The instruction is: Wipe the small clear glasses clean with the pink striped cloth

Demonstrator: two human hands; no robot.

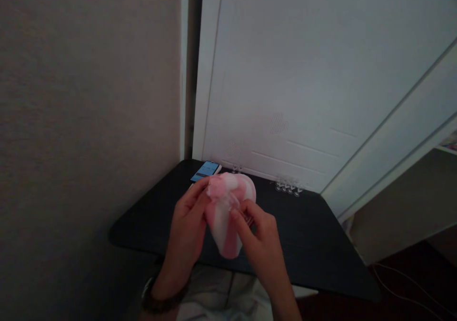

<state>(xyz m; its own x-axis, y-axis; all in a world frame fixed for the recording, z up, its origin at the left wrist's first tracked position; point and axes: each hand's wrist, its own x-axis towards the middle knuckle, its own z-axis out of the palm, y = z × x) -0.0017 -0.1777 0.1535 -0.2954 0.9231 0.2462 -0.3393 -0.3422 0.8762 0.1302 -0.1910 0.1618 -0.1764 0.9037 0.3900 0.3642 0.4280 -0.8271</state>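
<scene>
A soft pink-and-white striped cloth item point(228, 225) is held up over the dark table; its exact kind is not clear. My left hand point(187, 218) grips its upper left edge, where the pink fabric is bunched. At the middle of the cloth, my right hand point(259, 230) is closed in a pinch, thumb and forefinger together. A small clear piece point(233, 201) shows by those fingertips against the fabric, too blurred to name. The fingers hide part of the cloth's right side.
The black table point(303, 245) stands against a white panel point(285, 73). A phone point(206, 170) with a lit screen lies at its back left. Several small clear plastic pieces point(288, 186) sit along the back edge, others point(236, 169) behind the cloth. A wall point(89, 97) rises at left.
</scene>
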